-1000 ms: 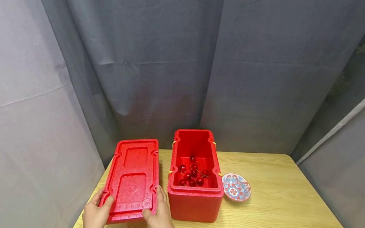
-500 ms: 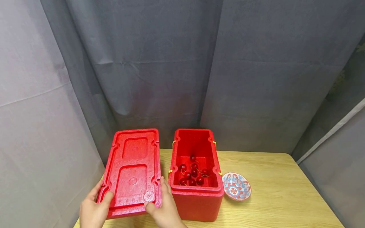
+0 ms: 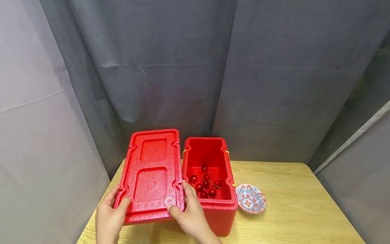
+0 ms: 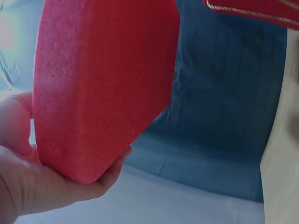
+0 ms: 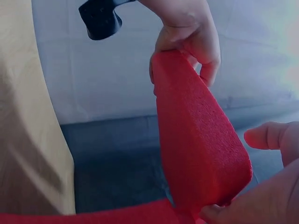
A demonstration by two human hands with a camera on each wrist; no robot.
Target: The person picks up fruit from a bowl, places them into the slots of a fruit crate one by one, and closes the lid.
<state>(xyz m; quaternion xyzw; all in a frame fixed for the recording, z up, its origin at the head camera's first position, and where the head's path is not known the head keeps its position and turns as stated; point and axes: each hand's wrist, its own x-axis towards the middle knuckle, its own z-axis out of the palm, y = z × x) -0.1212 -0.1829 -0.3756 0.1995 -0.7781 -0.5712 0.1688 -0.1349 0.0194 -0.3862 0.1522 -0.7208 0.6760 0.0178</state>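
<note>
A red foam lid (image 3: 150, 195) with two recessed panels faces up, raised off the table and tilted. My left hand (image 3: 111, 215) grips its near left corner, thumb on top; the left wrist view shows the fingers of that hand (image 4: 56, 186) under the lid's edge (image 4: 107, 93). At the near right corner my right hand (image 3: 192, 213) holds it, thumb on the top face. Beside the lid stands an open red foam box (image 3: 220, 217) with yellow cords. Several dark red cherries (image 3: 212, 192) with stems lie on its floor. The lid overlaps the box's left side in the head view.
A small patterned bowl (image 3: 251, 199) in red, white and blue sits right of the box. Both stand on a light wooden table (image 3: 298, 203). Grey curtains (image 3: 259, 84) hang behind and at the sides. A black device (image 5: 100, 18) shows near the left forearm in the right wrist view.
Both hands have lifted the lid and carried it rightward, toward the box. Its far end has risen in the view. The box, cherries and bowl stay where they were.
</note>
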